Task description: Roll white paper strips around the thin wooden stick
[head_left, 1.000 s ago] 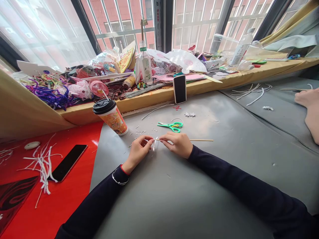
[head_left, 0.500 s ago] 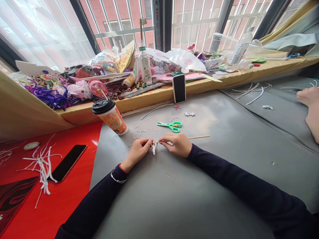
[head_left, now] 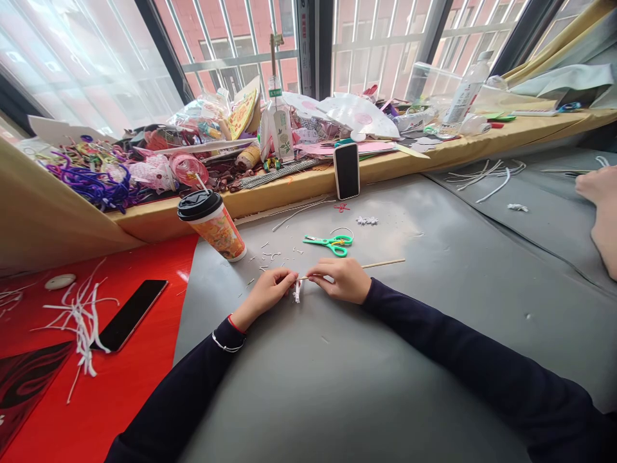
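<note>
Both hands down on the grey table cover (head_left: 385, 386), close together. Left hand (head_left: 267, 292) pinches a small white fuzzy strip (head_left: 297, 291) at the near end of a thin wooden stick (head_left: 380, 263); fingers closed on the strip, which hangs just below the stick tip. Right hand (head_left: 340, 280) is closed around the same stick, just beside the left, thumb and fingers gripping it. The stick runs out to the right past the knuckles, roughly level, free end over the cover. Green scissors (head_left: 330, 242) lie just beyond the hands, not touching them. Small white offcuts scattered between the scissors and a paper cup with black lid (head_left: 212, 224), which stands upright at the left edge of the grey cover. Phone (head_left: 347, 171) propped upright against the wooden ledge (head_left: 482, 146) further back. Second phone (head_left: 129, 314) flat on the red sheet (head_left: 120, 399) to the left, next to a bunch of white strips (head_left: 81, 315). Another person's hand (head_left: 600, 193) at the far right edge, well apart.
</note>
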`<state>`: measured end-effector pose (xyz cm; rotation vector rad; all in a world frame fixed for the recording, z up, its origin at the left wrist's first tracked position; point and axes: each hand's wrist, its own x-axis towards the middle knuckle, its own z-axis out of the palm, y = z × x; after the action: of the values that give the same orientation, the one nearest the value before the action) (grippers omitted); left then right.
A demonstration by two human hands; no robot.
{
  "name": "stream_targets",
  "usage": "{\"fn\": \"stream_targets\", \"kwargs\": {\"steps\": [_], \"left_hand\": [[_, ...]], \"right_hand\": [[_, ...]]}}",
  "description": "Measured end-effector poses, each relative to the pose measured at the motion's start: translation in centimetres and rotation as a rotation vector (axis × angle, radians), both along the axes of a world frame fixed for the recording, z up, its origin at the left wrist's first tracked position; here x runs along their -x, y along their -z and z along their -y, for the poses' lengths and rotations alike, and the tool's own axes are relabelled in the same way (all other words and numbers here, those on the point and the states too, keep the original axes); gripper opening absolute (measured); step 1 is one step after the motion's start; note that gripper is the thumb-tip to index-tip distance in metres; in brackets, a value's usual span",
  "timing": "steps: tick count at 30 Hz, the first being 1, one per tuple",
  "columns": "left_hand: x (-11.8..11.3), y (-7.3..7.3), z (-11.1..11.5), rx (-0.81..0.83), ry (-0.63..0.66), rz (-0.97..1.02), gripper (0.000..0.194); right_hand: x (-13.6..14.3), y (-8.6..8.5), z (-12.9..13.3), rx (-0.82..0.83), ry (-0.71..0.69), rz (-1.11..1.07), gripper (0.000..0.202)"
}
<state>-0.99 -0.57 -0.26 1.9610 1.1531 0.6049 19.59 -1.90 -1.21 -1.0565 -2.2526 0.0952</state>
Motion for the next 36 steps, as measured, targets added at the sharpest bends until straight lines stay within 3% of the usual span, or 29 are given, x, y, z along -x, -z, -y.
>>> {"fn": "stream_targets", "kwargs": {"steps": [36], "left_hand": [[0.2,0.39,-0.34,0.075,0.016,0.052,0.038]], "right_hand": [[0.08,-0.03,0.05,-0.016,-0.008,0.015,0.018]]}}
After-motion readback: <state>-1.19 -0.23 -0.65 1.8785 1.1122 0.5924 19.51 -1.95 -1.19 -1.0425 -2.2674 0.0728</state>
